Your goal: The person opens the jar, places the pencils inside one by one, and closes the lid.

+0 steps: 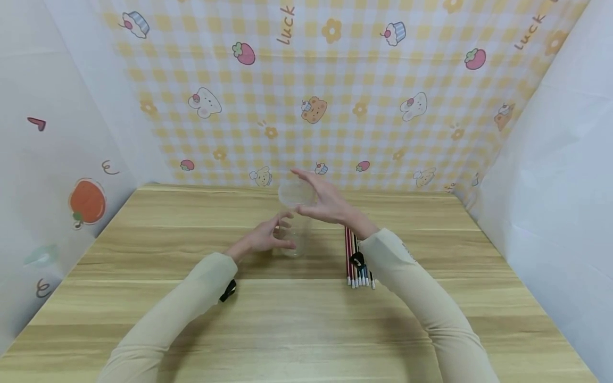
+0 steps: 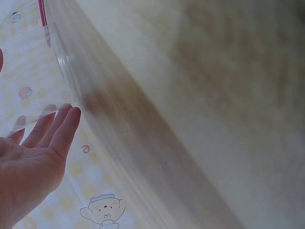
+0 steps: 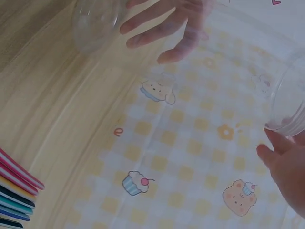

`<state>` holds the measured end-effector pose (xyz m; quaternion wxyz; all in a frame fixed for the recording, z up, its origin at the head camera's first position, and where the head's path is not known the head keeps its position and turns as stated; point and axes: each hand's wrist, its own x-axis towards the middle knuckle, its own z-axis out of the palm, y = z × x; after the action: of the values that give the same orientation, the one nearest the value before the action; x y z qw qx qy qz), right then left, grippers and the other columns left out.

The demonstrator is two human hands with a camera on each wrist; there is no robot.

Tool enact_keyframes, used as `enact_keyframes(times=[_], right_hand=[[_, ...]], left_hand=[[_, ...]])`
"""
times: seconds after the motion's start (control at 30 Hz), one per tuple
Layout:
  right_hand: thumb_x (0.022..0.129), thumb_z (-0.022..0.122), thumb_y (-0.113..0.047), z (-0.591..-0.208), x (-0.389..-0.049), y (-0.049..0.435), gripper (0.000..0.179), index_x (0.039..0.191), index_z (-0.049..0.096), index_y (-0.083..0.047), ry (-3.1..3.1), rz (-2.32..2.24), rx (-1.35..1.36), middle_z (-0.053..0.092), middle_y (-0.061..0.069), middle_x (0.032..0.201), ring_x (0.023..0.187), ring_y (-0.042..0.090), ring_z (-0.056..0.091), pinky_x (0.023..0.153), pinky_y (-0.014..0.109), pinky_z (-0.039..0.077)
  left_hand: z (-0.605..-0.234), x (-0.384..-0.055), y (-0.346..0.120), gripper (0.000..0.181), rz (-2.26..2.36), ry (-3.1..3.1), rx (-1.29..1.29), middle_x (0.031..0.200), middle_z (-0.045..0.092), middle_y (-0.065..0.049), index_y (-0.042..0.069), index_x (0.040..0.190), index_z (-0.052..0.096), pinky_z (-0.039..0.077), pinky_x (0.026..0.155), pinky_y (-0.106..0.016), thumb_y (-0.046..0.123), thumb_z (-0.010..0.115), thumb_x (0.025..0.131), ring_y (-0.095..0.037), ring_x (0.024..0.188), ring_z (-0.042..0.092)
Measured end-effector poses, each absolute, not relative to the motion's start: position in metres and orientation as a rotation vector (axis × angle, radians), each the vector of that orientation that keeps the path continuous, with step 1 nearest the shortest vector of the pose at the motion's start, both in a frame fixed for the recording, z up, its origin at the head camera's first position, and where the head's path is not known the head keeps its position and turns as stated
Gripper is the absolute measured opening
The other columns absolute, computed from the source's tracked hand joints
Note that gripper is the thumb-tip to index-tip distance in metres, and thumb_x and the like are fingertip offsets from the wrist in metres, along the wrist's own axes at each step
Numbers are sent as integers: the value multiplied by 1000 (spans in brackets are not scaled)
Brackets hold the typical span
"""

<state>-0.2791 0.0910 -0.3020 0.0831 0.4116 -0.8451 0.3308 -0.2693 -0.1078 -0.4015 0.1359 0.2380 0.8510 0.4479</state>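
Note:
A tall clear jar (image 1: 296,231) stands near the back of the wooden table. My right hand (image 1: 323,199) grips its upper rim, fingers on the far side and thumb on the near side. In the right wrist view the right thumb and a fingertip meet the ringed clear rim (image 3: 288,102). Lower down, my left hand (image 1: 268,235) curves around the jar's left side with fingers and thumb apart. Through the see-through wall, the left fingers (image 3: 159,28) show in the right wrist view. The left wrist view has the left palm and long fingers (image 2: 59,131) against the clear plastic.
Several pencils (image 1: 349,250) with white ends lie side by side right of the jar, partly under my right forearm. A small black device (image 1: 357,259) sits at the right cuff, another (image 1: 228,291) at the left. A yellow checked cloth (image 1: 335,143) hangs behind the table (image 1: 287,330).

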Motion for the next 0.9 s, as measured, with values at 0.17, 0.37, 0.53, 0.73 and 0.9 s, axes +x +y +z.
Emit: enact_keyframes(times=[0.17, 0.37, 0.53, 0.73, 0.9], right_hand=[[76, 64, -41, -298, -273, 84, 78, 139, 25, -16, -2573, 933, 1104, 27, 5, 140, 124, 20, 26, 96, 44, 28], [69, 63, -57, -300, -267, 74, 87, 136, 29, -12, -2602, 766, 962, 37, 11, 129, 111, 23, 39, 86, 37, 40], [69, 65, -55, -305, -266, 72, 86, 134, 33, -8, -2579, 723, 913, 41, 12, 125, 106, 23, 40, 82, 35, 41], [71, 70, -41, -305, -271, 75, 81, 133, 34, -4, -2533, 793, 1010, 46, 10, 123, 110, 24, 38, 89, 36, 35], [72, 71, -29, -305, -275, 81, 78, 135, 31, -7, -2511, 958, 1149, 43, 7, 129, 117, 20, 34, 92, 36, 33]], left_hand=[[-403, -270, -108, 73, 1293, 2470, 695, 127, 41, -19, 12, 134, 23, 33, 93, -47, 21, 69, 77, -34, 113, 41], [-403, -268, -108, 91, 1306, 2454, 648, 129, 40, -17, 20, 142, 7, 33, 94, -45, 22, 70, 76, -32, 114, 41], [-402, -268, -108, 90, 1315, 2447, 640, 128, 42, -17, 21, 141, 10, 32, 94, -46, 23, 71, 76, -31, 113, 43], [-403, -270, -108, 84, 1321, 2448, 684, 131, 38, -18, 23, 139, 15, 33, 93, -47, 22, 71, 76, -31, 113, 42], [-404, -271, -108, 82, 1332, 2448, 709, 134, 33, -14, 25, 138, 17, 33, 94, -46, 21, 71, 76, -30, 115, 41]])
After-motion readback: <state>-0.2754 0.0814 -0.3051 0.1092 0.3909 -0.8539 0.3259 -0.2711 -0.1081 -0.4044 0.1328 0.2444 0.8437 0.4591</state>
